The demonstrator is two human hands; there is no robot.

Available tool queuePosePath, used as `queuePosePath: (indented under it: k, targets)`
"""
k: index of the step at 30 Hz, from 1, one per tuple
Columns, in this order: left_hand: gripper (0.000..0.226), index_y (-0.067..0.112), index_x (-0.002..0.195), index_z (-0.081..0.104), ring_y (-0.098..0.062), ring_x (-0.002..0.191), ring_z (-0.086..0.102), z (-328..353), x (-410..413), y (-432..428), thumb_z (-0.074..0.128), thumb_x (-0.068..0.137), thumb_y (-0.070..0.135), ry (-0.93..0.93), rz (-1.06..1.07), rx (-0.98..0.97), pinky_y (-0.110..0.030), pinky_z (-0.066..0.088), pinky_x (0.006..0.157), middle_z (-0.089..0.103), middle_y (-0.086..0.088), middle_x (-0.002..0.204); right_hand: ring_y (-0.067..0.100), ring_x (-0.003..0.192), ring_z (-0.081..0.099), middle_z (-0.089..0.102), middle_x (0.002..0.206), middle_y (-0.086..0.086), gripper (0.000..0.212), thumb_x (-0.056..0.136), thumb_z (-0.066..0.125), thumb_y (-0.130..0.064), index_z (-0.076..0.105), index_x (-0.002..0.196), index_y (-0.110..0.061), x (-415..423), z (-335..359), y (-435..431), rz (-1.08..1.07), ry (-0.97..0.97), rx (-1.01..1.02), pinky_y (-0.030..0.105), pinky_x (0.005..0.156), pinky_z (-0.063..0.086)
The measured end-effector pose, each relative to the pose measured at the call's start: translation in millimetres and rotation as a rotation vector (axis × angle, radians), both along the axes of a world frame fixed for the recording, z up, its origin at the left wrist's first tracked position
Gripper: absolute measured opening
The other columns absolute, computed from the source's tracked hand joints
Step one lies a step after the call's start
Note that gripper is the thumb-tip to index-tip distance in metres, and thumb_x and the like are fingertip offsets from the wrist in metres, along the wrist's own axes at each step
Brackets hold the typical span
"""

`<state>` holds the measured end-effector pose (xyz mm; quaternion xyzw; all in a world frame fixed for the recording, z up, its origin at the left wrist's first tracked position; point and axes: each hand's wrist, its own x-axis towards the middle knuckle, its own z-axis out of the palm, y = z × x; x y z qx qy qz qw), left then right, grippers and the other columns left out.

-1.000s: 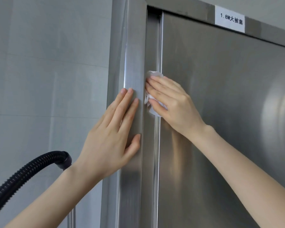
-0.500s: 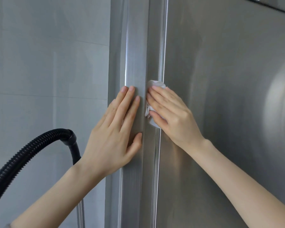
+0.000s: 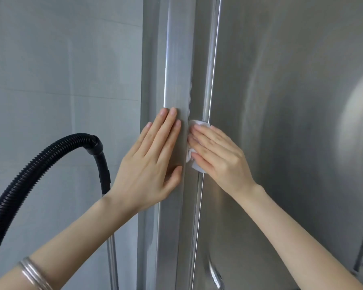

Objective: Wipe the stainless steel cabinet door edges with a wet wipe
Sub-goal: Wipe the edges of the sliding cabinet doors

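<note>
A tall stainless steel cabinet door (image 3: 281, 101) fills the right of the view, its left edge (image 3: 210, 70) running top to bottom beside the steel frame post (image 3: 176, 59). My right hand (image 3: 218, 155) presses a crumpled white wet wipe (image 3: 192, 162) flat against that door edge; most of the wipe is hidden under my fingers. Flat on the frame post just left of it lies my left hand (image 3: 151, 162), fingers spread and holding nothing.
A black corrugated hose (image 3: 40, 164) arcs in from the lower left and ends in a metal tube (image 3: 112, 258) beside the cabinet. Grey wall tiles (image 3: 61, 70) lie to the left. A door handle (image 3: 215, 275) shows at the bottom.
My right hand and the wipe have slid down the door edge. My left hand has followed down the post, and the view has dropped, so the label at the top is out of sight.
</note>
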<state>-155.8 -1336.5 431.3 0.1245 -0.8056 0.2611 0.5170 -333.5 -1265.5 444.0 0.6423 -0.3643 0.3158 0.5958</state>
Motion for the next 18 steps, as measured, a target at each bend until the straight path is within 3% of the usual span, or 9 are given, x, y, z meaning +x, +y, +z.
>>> queuePosePath:
  k: [5, 7, 11, 16, 18]
  targets:
    - [0.073, -0.003, 0.147, 0.027, -0.029, 0.148, 0.013, -29, 4, -2, 0.054, 0.086, 0.025, -0.042, 0.001, 0.006, -0.041, 0.016, 0.121, 0.018, -0.018, 0.157, 0.023, 0.121, 0.053, 0.062, 0.121, 0.015, 0.022, 0.093, 0.056, -0.005, 0.065, 0.111, 0.003, 6, 22, -15, 0.04, -0.143, -0.089, 0.037, 0.108, 0.037]
    - [0.074, -0.003, 0.147, 0.026, -0.029, 0.148, 0.014, -51, 8, -2, 0.055, 0.085, 0.025, -0.077, 0.007, 0.013, -0.041, 0.016, 0.12, 0.019, -0.018, 0.157, 0.024, 0.122, 0.052, 0.06, 0.123, 0.016, 0.022, 0.093, 0.057, -0.003, 0.064, 0.112, 0.005, 9, -23, -13, 0.039, -0.189, -0.031, 0.04, 0.107, 0.038]
    - [0.076, -0.003, 0.147, 0.026, -0.029, 0.148, 0.014, -85, 12, -2, 0.059, 0.083, 0.022, -0.11, 0.004, 0.04, -0.04, 0.015, 0.121, 0.019, -0.018, 0.157, 0.023, 0.117, 0.057, 0.064, 0.117, 0.013, 0.021, 0.086, 0.065, -0.003, 0.068, 0.106, 0.003, 8, -103, 6, -0.038, -0.087, 0.103, 0.041, 0.099, 0.046]
    - [0.078, -0.004, 0.146, 0.026, -0.029, 0.147, 0.013, -88, 10, 2, 0.061, 0.08, 0.018, -0.084, -0.004, 0.067, -0.039, 0.013, 0.121, 0.019, -0.019, 0.156, 0.023, 0.121, 0.053, 0.061, 0.122, 0.015, 0.02, 0.092, 0.058, -0.002, 0.066, 0.11, 0.004, 5, -51, -8, 0.012, -0.146, 0.014, 0.041, 0.102, 0.043]
    - [0.077, -0.004, 0.146, 0.026, -0.029, 0.148, 0.013, -89, 8, 3, 0.061, 0.081, 0.018, -0.06, 0.001, 0.069, -0.039, 0.013, 0.121, 0.018, -0.019, 0.157, 0.023, 0.123, 0.051, 0.059, 0.124, 0.016, 0.021, 0.093, 0.056, -0.002, 0.065, 0.112, 0.005, 8, -69, -7, 0.01, -0.198, 0.029, 0.041, 0.106, 0.039]
